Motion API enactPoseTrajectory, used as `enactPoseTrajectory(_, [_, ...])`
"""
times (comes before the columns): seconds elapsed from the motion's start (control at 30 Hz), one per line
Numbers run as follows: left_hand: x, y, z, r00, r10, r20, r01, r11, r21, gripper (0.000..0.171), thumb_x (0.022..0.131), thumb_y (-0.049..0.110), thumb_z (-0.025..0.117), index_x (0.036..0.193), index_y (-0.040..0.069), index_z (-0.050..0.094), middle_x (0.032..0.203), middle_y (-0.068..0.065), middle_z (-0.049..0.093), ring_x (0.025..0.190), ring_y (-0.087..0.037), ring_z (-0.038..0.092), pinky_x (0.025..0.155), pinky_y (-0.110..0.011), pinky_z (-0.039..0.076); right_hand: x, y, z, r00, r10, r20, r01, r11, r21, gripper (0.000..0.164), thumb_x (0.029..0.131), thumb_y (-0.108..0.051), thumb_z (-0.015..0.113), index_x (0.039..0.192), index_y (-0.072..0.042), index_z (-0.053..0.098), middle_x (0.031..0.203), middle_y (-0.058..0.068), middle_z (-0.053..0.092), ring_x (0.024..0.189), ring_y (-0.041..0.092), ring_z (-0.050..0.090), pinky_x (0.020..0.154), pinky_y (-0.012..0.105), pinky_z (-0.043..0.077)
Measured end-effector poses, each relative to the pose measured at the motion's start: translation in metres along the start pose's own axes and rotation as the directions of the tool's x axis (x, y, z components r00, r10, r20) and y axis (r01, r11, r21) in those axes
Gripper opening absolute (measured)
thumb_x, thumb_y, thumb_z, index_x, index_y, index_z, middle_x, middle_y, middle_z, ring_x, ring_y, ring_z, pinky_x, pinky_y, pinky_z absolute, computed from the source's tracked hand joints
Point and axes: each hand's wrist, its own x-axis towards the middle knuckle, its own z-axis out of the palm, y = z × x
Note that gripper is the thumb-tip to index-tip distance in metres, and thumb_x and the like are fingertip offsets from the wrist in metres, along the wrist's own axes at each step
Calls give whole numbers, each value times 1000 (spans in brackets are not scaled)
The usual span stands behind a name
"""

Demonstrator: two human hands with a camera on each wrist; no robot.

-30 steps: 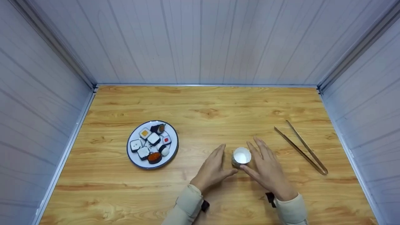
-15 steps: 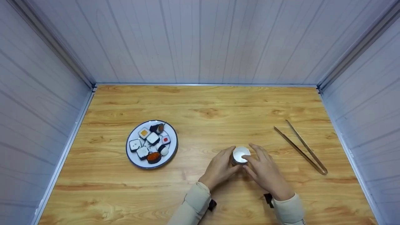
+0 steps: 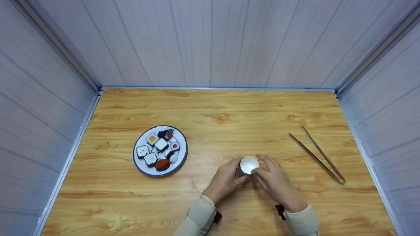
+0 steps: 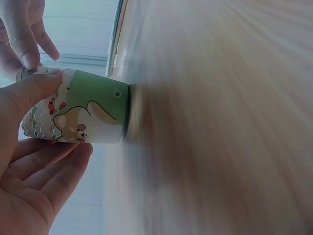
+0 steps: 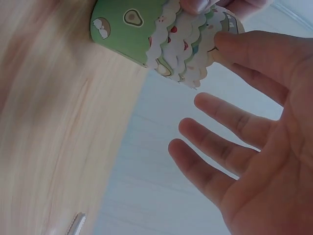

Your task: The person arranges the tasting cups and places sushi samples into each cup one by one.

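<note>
A stack of nested paper cups [image 3: 248,165] stands on its base near the table's front, its mouth facing up and white inside. In the left wrist view the stacked cups [image 4: 93,110] show scalloped rims, green sides and a cartoon dog. My left hand [image 3: 225,181] grips the stack from the left, thumb on the near side and fingers behind. From the right, my right hand [image 3: 278,185] pinches the rim of a cup between thumb and index finger. The right wrist view shows its other fingers [image 5: 215,152] spread apart, off the cups [image 5: 129,24].
A blue-rimmed white plate [image 3: 182,144] holding several sushi pieces [image 3: 161,145] sits to the left on the wooden table [image 3: 216,108]. Metal tongs [image 3: 341,180] lie spread at the right. Pale panel walls [image 3: 210,46] enclose the back and both sides.
My left hand has closed in around the cups, and the right thumb and index finger have come onto the rim. The stack has shifted slightly left and nearer.
</note>
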Motion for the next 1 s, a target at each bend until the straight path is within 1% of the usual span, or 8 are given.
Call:
enactPoseTrajectory(0.2, [-14, -3, -11, 1000, 9, -25, -10, 1000, -18, 57, 90, 23, 78, 137, 1, 55, 127, -13, 64, 115, -19, 63, 94, -30, 52, 4, -11, 4, 999, -39, 5, 39, 999, 20, 13, 80, -9, 83, 89, -13, 75, 133, 21, 56, 117, 42, 55, 90, 59, 50])
enactPoseTrajectory(0.33, [-24, -5, -18, 999, -27, -22, 26, 999, -37, 57, 88, 21, 79, 137, 2, 55, 127, -12, 64, 114, -18, 63, 95, -29, 52, 6, -18, 8, 998, -53, 21, 52, 998, 31, 13, 80, -10, 83, 89, -15, 74, 129, 19, 58, 117, 38, 55, 91, 56, 50])
enactPoseTrajectory(0.47, [-31, -7, -24, 998, -64, -10, 63, 996, -65, 57, 89, 22, 79, 138, 6, 55, 127, -10, 64, 114, -16, 62, 94, -28, 52, 9, -24, 11, 997, -75, 15, 75, 996, 38, 14, 80, -10, 84, 88, -16, 74, 122, 16, 61, 111, 33, 56, 87, 52, 52])
enactPoseTrajectory(0.57, [-35, -8, -27, 998, -67, -17, 65, 994, -85, 58, 88, 21, 79, 139, 7, 55, 129, -9, 63, 115, -16, 61, 95, -28, 51, 12, -27, 12, 995, -103, -13, 103, 994, 43, 12, 80, -11, 83, 88, -16, 74, 115, 13, 61, 106, 31, 56, 84, 49, 53])
enactPoseTrajectory(0.6, [-36, -8, -28, 998, -64, -20, 62, 994, -87, 58, 88, 21, 79, 139, 7, 55, 130, -8, 63, 116, -16, 61, 96, -28, 51, 13, -28, 13, 994, -110, -19, 111, 993, 48, 9, 82, -12, 81, 87, -16, 74, 113, 12, 61, 105, 31, 56, 85, 49, 52])
enactPoseTrajectory(0.77, [-39, -10, -31, 998, -53, -33, 51, 996, -69, 57, 88, 22, 80, 138, 7, 55, 129, -8, 63, 114, -15, 61, 94, -28, 52, 15, -31, 12, 992, -120, -27, 122, 990, 68, 3, 88, -17, 76, 89, -14, 75, 109, 9, 60, 101, 29, 55, 82, 47, 51])
enactPoseTrajectory(0.9, [-42, -12, -31, 997, -66, -33, 64, 997, -51, 60, 87, 20, 81, 139, 6, 55, 129, -9, 63, 112, -16, 63, 93, -29, 53, 17, -33, 9, 992, -125, -20, 126, 990, 70, 8, 85, -12, 78, 92, -14, 75, 107, 7, 61, 99, 27, 56, 81, 45, 51])
enactPoseTrajectory(1.0, [-43, -13, -31, 997, -77, -28, 75, 996, -56, 62, 86, 19, 82, 140, 4, 54, 129, -10, 63, 113, -17, 62, 94, -31, 52, 22, -34, 5, 989, -143, -49, 146, 985, 86, 13, 83, -7, 79, 93, -12, 75, 105, 6, 63, 97, 25, 58, 80, 43, 52])
